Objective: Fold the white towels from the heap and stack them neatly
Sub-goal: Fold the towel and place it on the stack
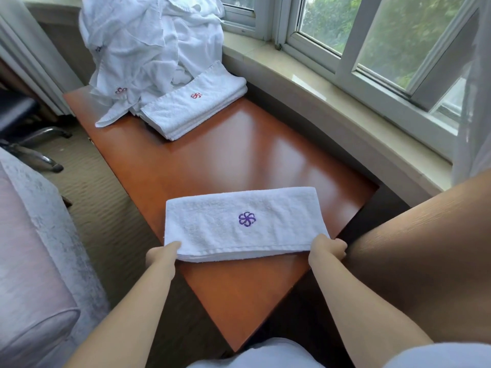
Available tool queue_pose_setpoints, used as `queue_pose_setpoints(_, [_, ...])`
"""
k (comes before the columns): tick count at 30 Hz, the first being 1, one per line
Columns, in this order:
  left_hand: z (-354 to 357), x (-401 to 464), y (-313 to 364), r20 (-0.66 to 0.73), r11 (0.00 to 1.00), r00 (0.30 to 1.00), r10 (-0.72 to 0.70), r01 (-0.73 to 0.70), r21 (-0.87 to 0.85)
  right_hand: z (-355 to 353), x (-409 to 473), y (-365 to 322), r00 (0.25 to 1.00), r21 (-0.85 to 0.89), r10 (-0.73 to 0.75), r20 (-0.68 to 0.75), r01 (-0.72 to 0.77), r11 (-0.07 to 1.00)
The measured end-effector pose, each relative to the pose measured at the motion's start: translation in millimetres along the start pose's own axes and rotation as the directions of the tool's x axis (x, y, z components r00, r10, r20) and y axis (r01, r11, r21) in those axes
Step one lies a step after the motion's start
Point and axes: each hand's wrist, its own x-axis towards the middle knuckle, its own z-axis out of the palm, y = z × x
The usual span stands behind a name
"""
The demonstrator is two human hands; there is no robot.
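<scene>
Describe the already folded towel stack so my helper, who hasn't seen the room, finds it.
On the orange-brown wooden table, look to the far end near the window sill. The folded towel stack lies against the crumpled towel heap: flat, neat-edged, with a red flower emblem on top.

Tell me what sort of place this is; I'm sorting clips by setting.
Probably a hotel room: matching white logo towels, heaped and folded, on a wooden table beside a window and an upholstered seat.

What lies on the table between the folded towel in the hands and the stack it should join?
Nothing visible. The folded towel, held at its near corners by the left hand and right hand, faces bare wooden table up to the stack beside the heap.
</scene>
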Motion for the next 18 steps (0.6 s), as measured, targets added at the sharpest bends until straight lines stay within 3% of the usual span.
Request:
queue_pose_setpoints(3, [4.0,0.3,12.0,0.060,0.998,0.997,-0.055,0.057,-0.038,6.6,-7.5,-5.6,0.998,0.073,-0.024,0.065,0.019,0.997])
queue_pose_setpoints(6, [6.2,-6.0,31.2,0.175,0.976,0.983,-0.058,0.093,-0.198,16.3,-25.9,-18.8,0.988,0.145,-0.077,0.134,0.058,0.988])
queue_pose_setpoints(12, [-10.8,-25.6,82.1,0.355,0.875,0.913,0.203,-0.007,-0.483,34.5,-101.8,-61.9,0.953,0.338,-0.191,0.234,0.105,0.935])
queue_pose_setpoints(18, [-62.2,-27.4,134.6,0.416,0.858,0.811,0.411,-0.191,-0.476,47.0,-193.3,-86.1,0.887,0.424,-0.357,0.294,0.213,0.880])
